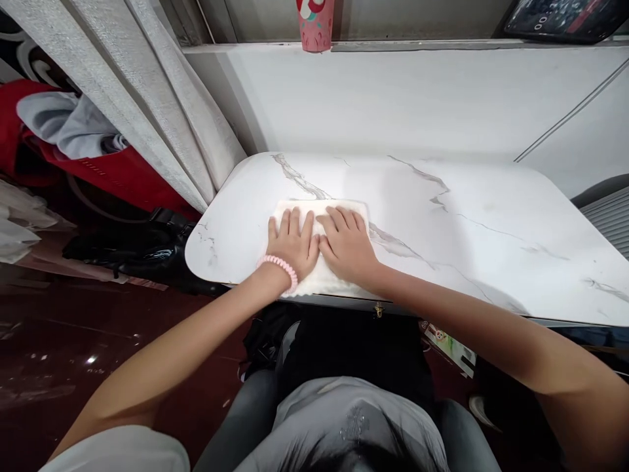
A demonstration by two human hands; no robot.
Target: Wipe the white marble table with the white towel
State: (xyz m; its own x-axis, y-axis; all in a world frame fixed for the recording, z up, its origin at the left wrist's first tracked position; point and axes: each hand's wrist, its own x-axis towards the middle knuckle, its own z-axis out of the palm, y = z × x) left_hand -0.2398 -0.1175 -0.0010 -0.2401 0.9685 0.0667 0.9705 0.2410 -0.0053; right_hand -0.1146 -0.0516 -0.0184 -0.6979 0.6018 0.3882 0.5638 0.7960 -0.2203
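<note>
Head view: a white folded cloth (pixel 319 246) is laid flat on a white marble-patterned table (pixel 491 229), near the table's front edge and toward its left end. The cloth is covered in large part by two bare hands, pressed palm down and side by side. The left hand (pixel 291 244) is laid on the cloth's left half, fingers straight and slightly spread, and a pink coiled band (pixel 280 267) is worn on its wrist. The right hand (pixel 346 246) is laid on the cloth's right half, fingers spread and angled toward the left, its thumb touching the left hand. Nothing is pinched or gripped by either hand; the cloth is only pressed flat.

Behind the table a white wall and ledge are seen, and a pink cup (pixel 315 25) is stood on the ledge, well apart from the cloth. To the left of the table grey curtains (pixel 147 111) are hung, with red fabric (pixel 108 174) and a black bag (pixel 132 246) beyond them, lower than the tabletop.
</note>
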